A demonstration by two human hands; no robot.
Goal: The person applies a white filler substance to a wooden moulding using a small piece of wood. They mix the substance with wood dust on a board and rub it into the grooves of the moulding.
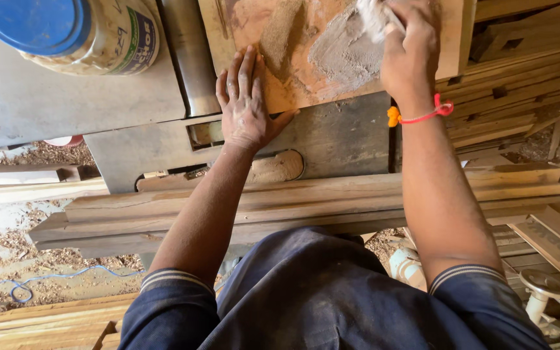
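Note:
A flat wooden board (293, 58) lies on a grey metal machine table (338, 136), with a grey smear of filler on its surface. My left hand (244, 104) rests flat, fingers together, on the board's near left corner. My right hand (409, 45) is closed on a pale crumpled cloth (374, 16) and presses it on the board by the grey smear. A red thread band with an orange bead (422, 115) circles my right wrist.
A plastic jar with a blue lid (72, 29) lies on the metal table at the upper left. Long timber planks (306, 201) cross in front of me. Stacked wooden frames (520, 84) fill the right. Sawdust and a blue wire (27, 285) cover the floor at left.

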